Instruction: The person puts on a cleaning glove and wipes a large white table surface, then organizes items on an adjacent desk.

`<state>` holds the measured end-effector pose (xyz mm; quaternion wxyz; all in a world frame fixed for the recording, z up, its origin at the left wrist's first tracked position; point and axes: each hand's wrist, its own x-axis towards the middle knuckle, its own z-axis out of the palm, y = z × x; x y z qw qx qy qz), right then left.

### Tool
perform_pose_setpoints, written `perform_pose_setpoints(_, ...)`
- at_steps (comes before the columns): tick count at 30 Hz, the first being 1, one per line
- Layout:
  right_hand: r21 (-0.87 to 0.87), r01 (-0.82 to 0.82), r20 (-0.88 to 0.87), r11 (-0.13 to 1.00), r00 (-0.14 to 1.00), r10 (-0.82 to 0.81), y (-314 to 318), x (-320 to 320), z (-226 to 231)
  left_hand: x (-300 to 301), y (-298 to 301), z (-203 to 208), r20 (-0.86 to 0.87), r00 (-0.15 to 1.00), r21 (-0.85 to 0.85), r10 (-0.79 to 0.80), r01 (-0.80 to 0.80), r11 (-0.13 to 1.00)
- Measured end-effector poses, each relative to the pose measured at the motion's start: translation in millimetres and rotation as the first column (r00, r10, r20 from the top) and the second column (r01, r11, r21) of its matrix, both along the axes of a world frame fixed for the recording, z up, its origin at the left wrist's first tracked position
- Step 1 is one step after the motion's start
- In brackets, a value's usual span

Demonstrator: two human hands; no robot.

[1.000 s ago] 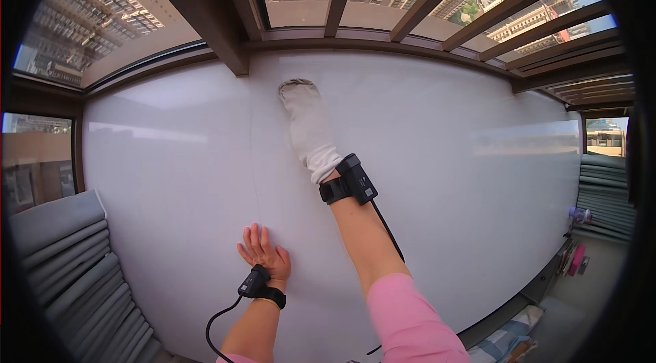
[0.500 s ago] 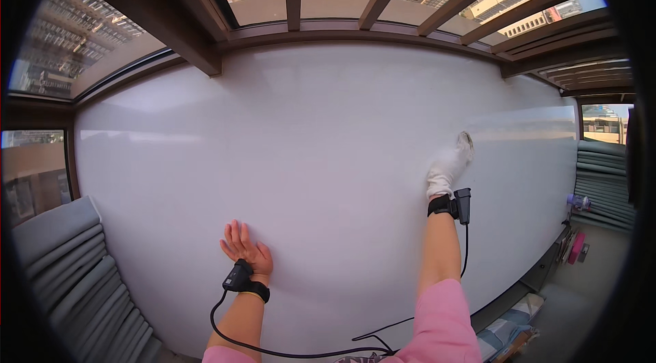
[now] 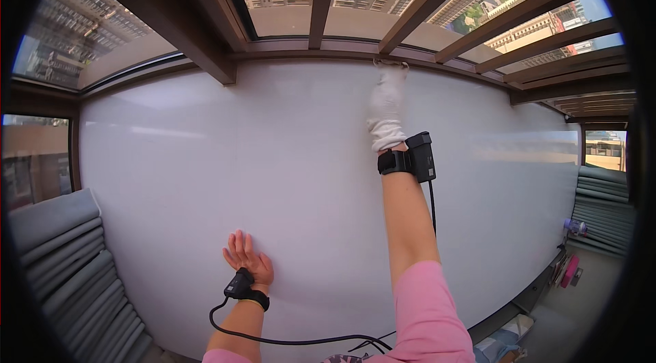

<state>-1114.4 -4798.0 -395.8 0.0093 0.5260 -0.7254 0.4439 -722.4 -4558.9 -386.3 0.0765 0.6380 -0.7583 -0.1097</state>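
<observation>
My left hand (image 3: pixel 247 256) lies flat on the broad white surface (image 3: pixel 301 192), bare, fingers apart and holding nothing. My right hand (image 3: pixel 387 100) is covered by a white sock-like cloth sleeve (image 3: pixel 387 124) with a greyish, soiled tip. Stretched out far ahead, it touches the back of the white surface where this meets the brown window frame (image 3: pixel 328 48). The cloth hides the fingers. Each wrist carries a black strap with a small black device, and a cable runs from it.
Folded grey curtains (image 3: pixel 61 247) hang at the left, with more grey curtains (image 3: pixel 601 212) at the right. Brown window bars (image 3: pixel 413 4) rise behind the surface. A small purple-topped item (image 3: pixel 575 227) stands at the right edge, near a pink item (image 3: pixel 569 271). Cloths (image 3: pixel 504 339) lie below.
My covered right hand has moved forward and left, from the right middle of the white surface to its back edge. My left hand stays flat in place. The view has shifted slightly.
</observation>
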Motion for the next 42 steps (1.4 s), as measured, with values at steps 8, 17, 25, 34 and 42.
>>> perform_pose_setpoints(8,0.164,0.093,0.13,0.982,0.985,-0.115,-29.1,-15.1,23.6,-2.7,-1.1,1.0,-0.017,1.0,0.009,0.001,-0.001,1.0)
perform_pose_setpoints(17,0.023,0.114,0.101,0.993,0.988,-0.115,88.2,-21.3,52.7,0.7,-3.2,4.2,-0.012,1.0,0.013,-0.003,0.003,1.0)
perform_pose_setpoints(25,0.229,-0.517,0.086,0.825,0.855,0.512,49.4,169.6,29.3,8.0,-1.7,-3.5,-0.001,1.0,-0.026,0.001,-0.001,1.0)
perform_pose_setpoints(34,0.271,0.269,-0.443,0.924,0.887,-0.129,30.4,44.9,-7.7,-4.6,-3.9,-1.5,0.005,0.999,-0.028,-0.032,0.032,0.999)
perform_pose_setpoints(42,0.249,0.637,-0.373,0.729,0.758,-0.534,260.1,-45.7,10.0,5.6,-5.3,0.6,0.069,0.996,-0.07,-0.049,0.054,0.996)
